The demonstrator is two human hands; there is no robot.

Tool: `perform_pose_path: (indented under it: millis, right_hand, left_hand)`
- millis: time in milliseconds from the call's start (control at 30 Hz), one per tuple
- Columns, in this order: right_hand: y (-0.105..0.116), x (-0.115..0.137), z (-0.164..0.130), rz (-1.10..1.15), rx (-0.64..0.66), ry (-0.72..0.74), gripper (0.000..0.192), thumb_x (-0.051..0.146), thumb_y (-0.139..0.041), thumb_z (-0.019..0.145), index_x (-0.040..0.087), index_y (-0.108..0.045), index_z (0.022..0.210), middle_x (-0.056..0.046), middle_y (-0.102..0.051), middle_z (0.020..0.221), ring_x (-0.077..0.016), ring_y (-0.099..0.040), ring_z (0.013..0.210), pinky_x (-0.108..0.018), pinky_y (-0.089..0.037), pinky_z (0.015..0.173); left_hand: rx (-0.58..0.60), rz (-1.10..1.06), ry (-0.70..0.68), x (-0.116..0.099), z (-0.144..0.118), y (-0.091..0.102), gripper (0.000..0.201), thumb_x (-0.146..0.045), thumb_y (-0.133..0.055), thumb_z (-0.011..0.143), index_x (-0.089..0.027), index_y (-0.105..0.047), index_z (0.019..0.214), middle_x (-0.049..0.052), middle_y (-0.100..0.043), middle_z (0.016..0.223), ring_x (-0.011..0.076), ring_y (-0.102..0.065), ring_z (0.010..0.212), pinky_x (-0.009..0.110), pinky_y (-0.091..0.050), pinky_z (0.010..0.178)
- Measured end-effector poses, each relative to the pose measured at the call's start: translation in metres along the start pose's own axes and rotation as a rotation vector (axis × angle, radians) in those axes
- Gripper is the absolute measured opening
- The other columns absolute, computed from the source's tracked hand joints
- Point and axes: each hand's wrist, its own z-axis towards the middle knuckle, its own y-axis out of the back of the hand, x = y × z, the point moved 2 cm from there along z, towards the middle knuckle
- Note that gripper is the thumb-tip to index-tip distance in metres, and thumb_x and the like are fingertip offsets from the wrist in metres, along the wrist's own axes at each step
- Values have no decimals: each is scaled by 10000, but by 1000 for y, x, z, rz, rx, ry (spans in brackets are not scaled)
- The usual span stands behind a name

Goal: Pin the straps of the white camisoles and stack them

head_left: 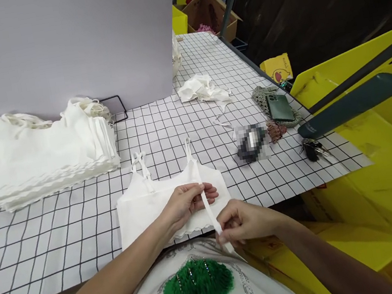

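Observation:
A white camisole top [139,211] lies flat at the table's front edge, its thin straps pointing away from me. One of its straps [208,207] is stretched toward my body between my two hands. My left hand [190,200] rests over the top and pinches the strap between thumb and fingers. Lower and to the right, my right hand [240,222] is closed on the strap near its end, just off the table edge. The other strap [143,168] lies loose on the table, a small slider on it.
A tall stack of white tops [42,152] stands at the left, by a grey panel [59,49]. A crumpled white garment [203,88] lies farther back. At right are a phone [279,107], keys [315,149], a dark green bar [354,103] and yellow bins [385,135].

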Motion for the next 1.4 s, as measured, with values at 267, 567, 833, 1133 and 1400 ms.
perform_pose_path:
  millis: [267,567,833,1133,1400]
  right_hand:
    - [36,7,21,336,-458,252,337,403,-888,668,143,-774,850,-12,-692,670,-111,-624,492,-272,-593,482]
    - [46,31,35,259,-720,478,278,385,-887,665,175,-760,797,8,-661,627,-116,-610,520,-291,-577,515]
    - [52,32,48,176,-820,586,214,359,-852,719,189,-748,796,-1,-696,769,-107,-631,593,-295,-586,634]
    - [57,34,22,-539,-810,729,270,296,-681,910,254,-684,1177,-83,-678,1169,-235,-599,1156,-474,-500,1037]
    - [58,41,35,-548,-645,666,132,359,-684,911,233,-724,909,-42,-678,891,-212,-591,962,-413,-489,909]
  left_hand:
    - [94,-21,26,-13,-12,7,225,-254,-634,938,-56,-740,945,184,-761,936,245,-747,857,402,-614,868]
    - [-69,46,-351,-34,-11,8,419,-311,-862,735,-156,-724,1100,114,-758,1090,237,-741,916,453,-576,953]
    - [-101,253,-476,-35,3,-3,300,-366,-894,658,-139,-769,809,63,-753,744,175,-702,691,362,-603,767]
    - [-77,647,-577,-42,0,2,167,-316,-783,742,-156,-740,767,48,-716,767,148,-649,681,288,-561,656]
    - [-85,732,-655,-49,1,1,170,-332,-746,797,-164,-733,785,40,-712,767,149,-641,688,287,-535,650]
